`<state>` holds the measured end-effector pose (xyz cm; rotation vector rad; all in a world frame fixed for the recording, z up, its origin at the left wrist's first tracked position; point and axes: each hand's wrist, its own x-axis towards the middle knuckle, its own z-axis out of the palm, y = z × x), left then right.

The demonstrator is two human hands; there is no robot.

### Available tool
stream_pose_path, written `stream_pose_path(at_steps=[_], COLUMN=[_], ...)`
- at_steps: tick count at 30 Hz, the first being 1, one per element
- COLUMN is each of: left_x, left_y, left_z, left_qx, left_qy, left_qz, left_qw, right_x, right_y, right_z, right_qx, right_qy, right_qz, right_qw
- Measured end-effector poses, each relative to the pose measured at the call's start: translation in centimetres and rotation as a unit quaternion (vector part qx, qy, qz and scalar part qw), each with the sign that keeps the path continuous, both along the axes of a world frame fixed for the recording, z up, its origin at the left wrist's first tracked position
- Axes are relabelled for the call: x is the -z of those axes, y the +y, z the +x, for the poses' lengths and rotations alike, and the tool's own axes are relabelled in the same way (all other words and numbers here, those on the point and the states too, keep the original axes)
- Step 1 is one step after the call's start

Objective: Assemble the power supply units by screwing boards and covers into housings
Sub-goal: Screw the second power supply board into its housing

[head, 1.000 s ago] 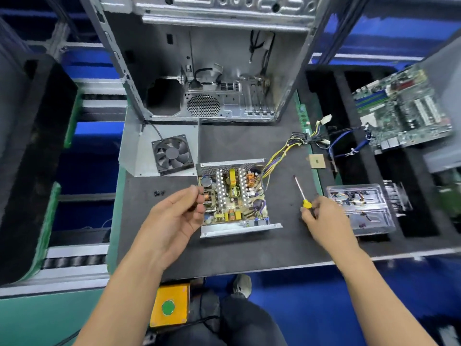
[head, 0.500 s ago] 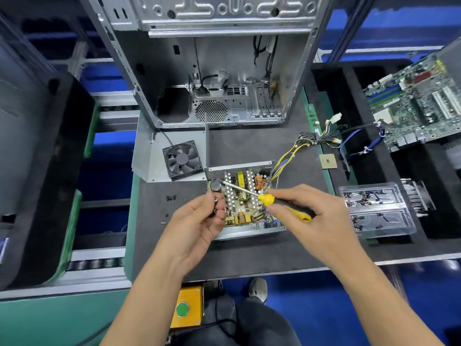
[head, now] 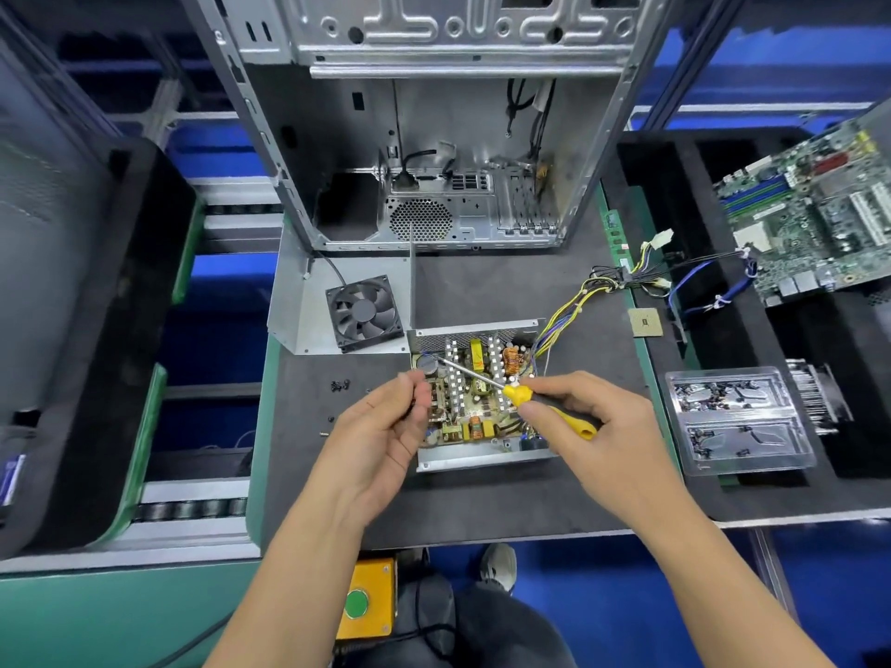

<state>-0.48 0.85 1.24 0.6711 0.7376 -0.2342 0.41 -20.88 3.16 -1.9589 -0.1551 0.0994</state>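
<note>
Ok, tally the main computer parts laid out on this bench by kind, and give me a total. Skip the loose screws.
Computer case: 1
Open power supply unit: 1
Cooling fan: 1
Motherboard: 1
CPU chip: 1
Finned heatsink: 1
Yellow-handled screwdriver: 1
Clear plastic parts tray: 1
Total: 8

Both forearms point(head: 308, 561) bare, no sleeves, gloves, watch or rings visible. Dark grey trousers point(head: 482, 629). One grey shoe point(head: 499, 566) visible below bench edge.
</note>
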Motion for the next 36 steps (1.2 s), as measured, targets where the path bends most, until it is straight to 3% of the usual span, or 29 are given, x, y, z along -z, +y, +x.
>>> stream_pose_path(at_steps=[8, 26, 32, 36], left_x=[0.7, 1.3, 1.7, 1.9], left_y=[0.9, 1.5, 1.9, 2.0], left_z=[-0.1, -0.2, -0.3, -0.3], left_qx=[-0.027, -0.020, -0.017, -0.024], left_qy=[-0.004, -0.005, 0.021, 0.033], left_qz=[-0.016, 0.003, 0.011, 0.017], left_qw=[0.999, 1.000, 1.000, 0.999], right_x=[0.4, 0.0, 0.4, 1.8], right_y=[0.2, 1.1, -1.5, -4.5], right_z=[0.3, 0.7, 1.6, 2.0], right_qx=[-0.027, -0.060, 0.000, 0.128], right_qy=[0.026, -0.054, -0.037, 0.017], right_qz=[-0.024, -0.107, -0.075, -0.009], right_qw=[0.999, 0.991, 0.996, 0.992])
